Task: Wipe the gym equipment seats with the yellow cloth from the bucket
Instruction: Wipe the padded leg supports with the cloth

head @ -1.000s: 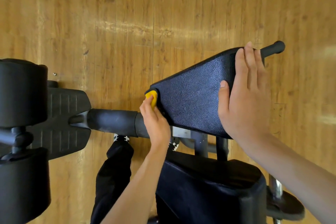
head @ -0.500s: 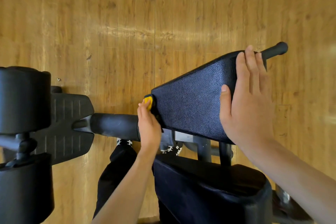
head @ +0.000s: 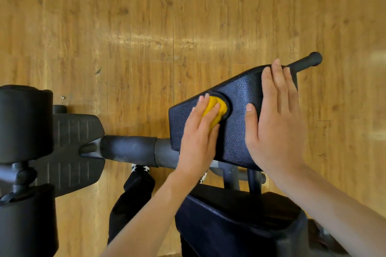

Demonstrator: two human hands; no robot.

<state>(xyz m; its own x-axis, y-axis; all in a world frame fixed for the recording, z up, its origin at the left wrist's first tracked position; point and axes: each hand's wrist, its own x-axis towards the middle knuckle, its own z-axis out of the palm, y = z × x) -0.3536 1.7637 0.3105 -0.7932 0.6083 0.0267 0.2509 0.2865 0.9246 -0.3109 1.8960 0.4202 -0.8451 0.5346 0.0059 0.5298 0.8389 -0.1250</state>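
Under the fingers [head: 196, 116] of the left hand [head: 198, 137] sits the yellow cloth [head: 216, 108], bunched into a small wad that shows past and between the fingertips. Those fingers lie nearly straight and spread over it, pressing rather than pinching, which suits a rubbing stroke: the palm's weight goes through the cloth into the textured black seat pad [head: 236, 131]. The wad rests on the pad's upper face, toward its narrower end, and dents the cushion around it.

Just beyond the cloth, the right hand [head: 273, 123] lies flat on the same pad, fingers [head: 277, 85] extended and together, thumb out toward the cloth, grasping nothing. I judge it is there to brace the tilted pad so it does not swing or rock under the wiping pressure. Past its fingertips a black handle bar [head: 307, 61] sticks out over the wooden floor [head: 146, 27].

Nearer the wrists, a second padded seat [head: 240, 221] sits lower, likely another surface to wipe. No bucket is in view. The stretch beneath the right palm looks hardest to reach until that hand shifts.
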